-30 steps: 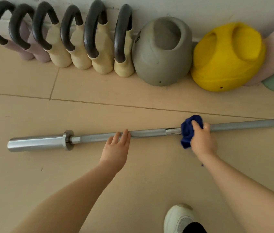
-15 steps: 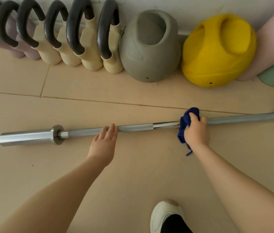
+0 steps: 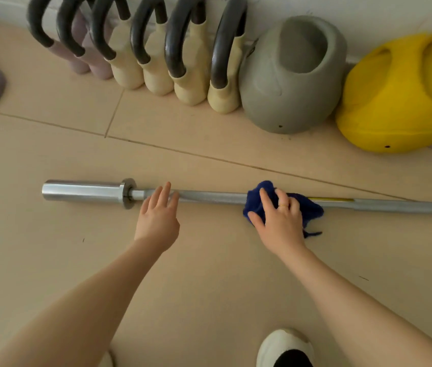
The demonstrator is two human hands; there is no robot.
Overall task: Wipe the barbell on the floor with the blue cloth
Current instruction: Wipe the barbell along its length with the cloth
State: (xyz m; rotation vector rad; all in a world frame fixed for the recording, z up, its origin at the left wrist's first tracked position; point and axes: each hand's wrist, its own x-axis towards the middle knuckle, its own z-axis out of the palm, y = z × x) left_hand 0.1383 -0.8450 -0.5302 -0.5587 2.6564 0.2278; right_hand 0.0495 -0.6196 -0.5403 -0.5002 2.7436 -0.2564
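Mid-wipe here: the right hand is pressing the cloth onto the bar, which is lying on the floor near the kettlebells, fingers spread, not clenched. The left hand is steadying the bar, grip relaxed. Next it's probably sliding the cloth along toward the sleeve.

Silver barbell, dark blue cloth, yellow kettlebell, beige floor.

Both forearms extended forward and downward.
Left hand is held flat, fingers straight; right hand is spread, fingers slightly bent.
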